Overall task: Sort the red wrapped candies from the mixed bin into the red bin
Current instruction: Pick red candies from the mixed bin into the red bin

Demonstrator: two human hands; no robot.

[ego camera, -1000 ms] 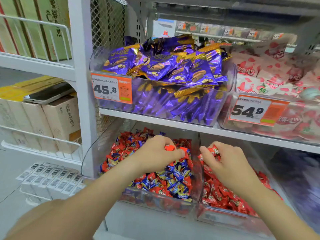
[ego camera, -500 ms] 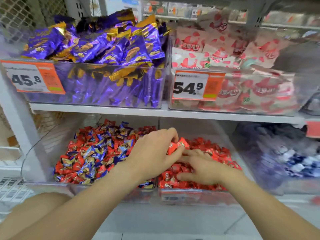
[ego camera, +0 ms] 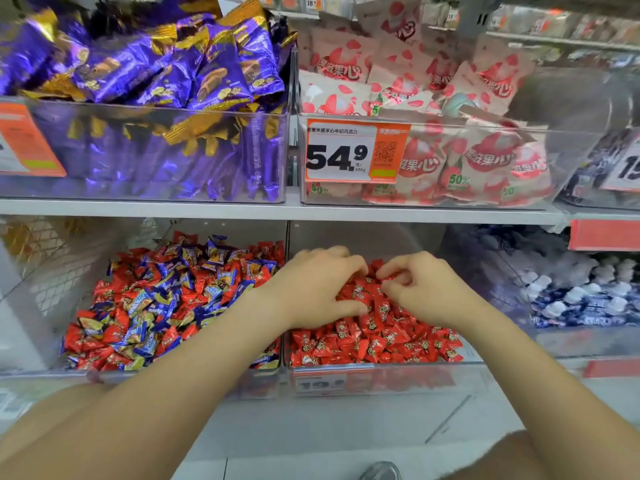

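Drop-off step: left hand (ego camera: 311, 292) fingers curl around red candies (ego camera: 356, 293) over the red bin (ego camera: 398, 379). Right hand (ego camera: 422, 292) fingers curled beside them, grip unclear. Next: release, then reach left into the mixed bin (ego camera: 41, 282) for more.

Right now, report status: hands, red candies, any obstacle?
Left hand and right hand both over red bin, fingers curled on red candies; grip unclear. Mixed bin has red ones left. No obstacle seen.

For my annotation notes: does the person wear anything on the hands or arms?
Nothing visible. The left hand and the right hand show no gloves, rings, watch or bracelet, and no sleeve is in view on either arm.
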